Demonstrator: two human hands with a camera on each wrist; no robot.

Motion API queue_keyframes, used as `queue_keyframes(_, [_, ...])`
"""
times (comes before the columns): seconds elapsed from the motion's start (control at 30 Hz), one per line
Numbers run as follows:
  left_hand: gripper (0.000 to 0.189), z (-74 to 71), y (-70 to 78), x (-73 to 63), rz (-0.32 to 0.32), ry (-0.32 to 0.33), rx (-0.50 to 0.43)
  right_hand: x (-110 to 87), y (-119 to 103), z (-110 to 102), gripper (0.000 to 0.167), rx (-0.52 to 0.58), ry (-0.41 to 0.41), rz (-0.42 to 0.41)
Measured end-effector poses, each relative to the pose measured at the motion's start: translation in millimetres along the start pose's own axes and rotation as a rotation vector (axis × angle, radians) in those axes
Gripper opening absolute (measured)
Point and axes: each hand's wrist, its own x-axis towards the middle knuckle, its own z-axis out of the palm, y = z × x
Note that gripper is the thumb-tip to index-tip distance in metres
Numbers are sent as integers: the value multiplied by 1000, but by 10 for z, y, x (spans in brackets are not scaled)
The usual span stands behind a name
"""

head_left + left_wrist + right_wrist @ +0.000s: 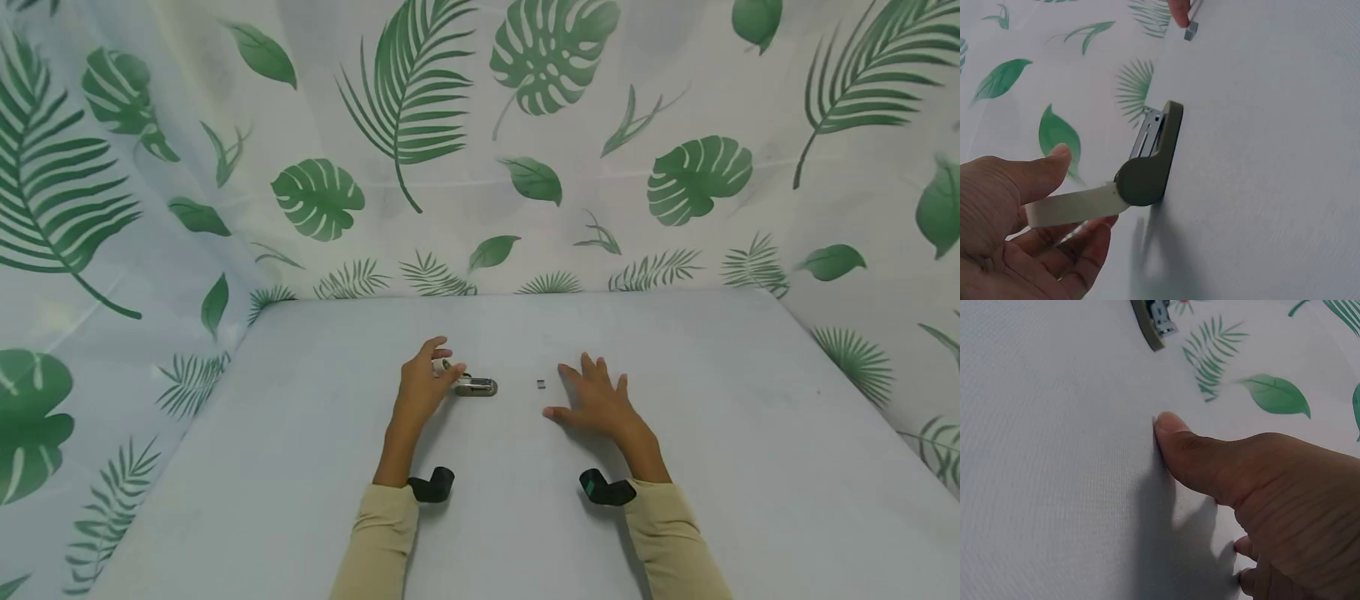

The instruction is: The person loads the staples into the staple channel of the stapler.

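Observation:
An opened stapler [476,387] stands on the table with its green-grey base to the right and its metal staple channel showing. Its pale top arm [1079,207] is swung back to the left, between the thumb and curled fingers of my left hand [426,385], which holds it there. A small grey strip of staples [541,384] lies to the right of the stapler. Spread over the table just right of that strip is my right hand [596,402], with nothing in it. One of its fingertips [1179,11] appears close by the strip in the left wrist view.
A white cloth [517,533] covers the table. Behind and at both sides hang white sheets [457,225] printed with green leaves. Black wrist cameras [432,485] sit at the cuffs of the tan sleeves [377,537].

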Motion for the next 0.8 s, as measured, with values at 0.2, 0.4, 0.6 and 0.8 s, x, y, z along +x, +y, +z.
queue_keyframes(0.2, [52,133,-20,23,-9,-31,-2,-17,35,14,82,-1,4,-5])
queue_keyframes(0.4, [52,173,-19,-3,5,-52,-30,-36,39,18,82,-22,3,-5])
queue_keyframes(0.6, [53,180,-30,1,91,-125,-41,-59,12,-12,81,-17,12,-3])
queue_keyframes(0.8, [52,222,-47,-25,99,-188,-65,-62,21,10,81,-17,9,-13])
